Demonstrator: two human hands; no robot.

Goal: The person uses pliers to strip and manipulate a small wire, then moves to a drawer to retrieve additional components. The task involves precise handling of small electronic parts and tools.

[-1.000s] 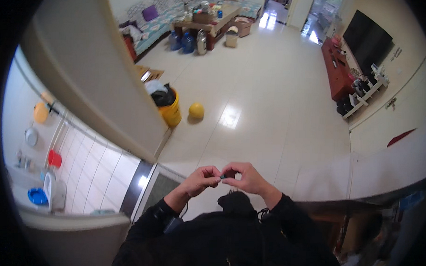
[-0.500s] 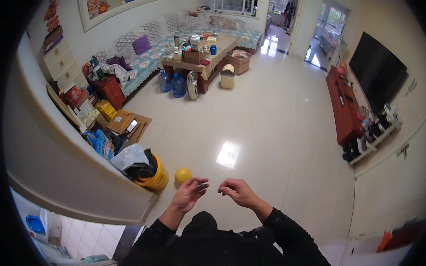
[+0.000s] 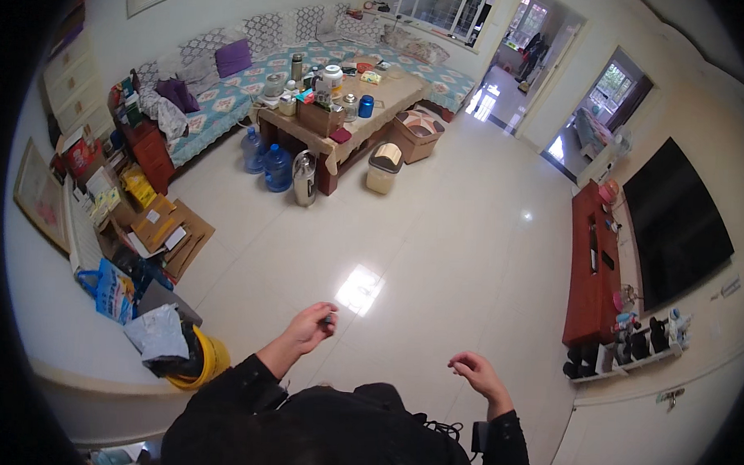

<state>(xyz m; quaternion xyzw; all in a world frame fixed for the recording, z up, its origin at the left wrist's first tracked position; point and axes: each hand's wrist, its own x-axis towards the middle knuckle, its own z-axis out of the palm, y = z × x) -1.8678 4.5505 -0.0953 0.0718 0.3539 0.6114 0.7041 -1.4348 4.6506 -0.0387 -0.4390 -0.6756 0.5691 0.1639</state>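
My left hand (image 3: pixel 310 329) is raised over the tiled floor (image 3: pixel 420 275), its fingers curled round a small dark object (image 3: pixel 329 319) too small to name. To the right, and a little nearer to me, my right hand (image 3: pixel 480 376) hangs in the air with loosely bent fingers, the thumb apart, and nothing visible in it. Both hands are well apart and touch no furniture. Black sleeves cover my forearms. Nearest to my left arm stands a yellow bucket (image 3: pixel 213 360) with a black bag and a pale plastic bag (image 3: pixel 157 333) on top.
Flattened cardboard (image 3: pixel 193 241) and boxes line the left wall. Ahead, a cluttered table (image 3: pixel 401 98) stands before a long sofa (image 3: pixel 203 136), with blue water bottles (image 3: pixel 277 168) and a bin (image 3: pixel 382 177) beside it. A red-brown TV cabinet (image 3: pixel 585 281) and shoe rack (image 3: pixel 642 357) line the right.
My hands have moved apart, the left leftward and the right rightward and nearer. My view has turned and moved forward, and the yellow ball by the bucket is out of sight.
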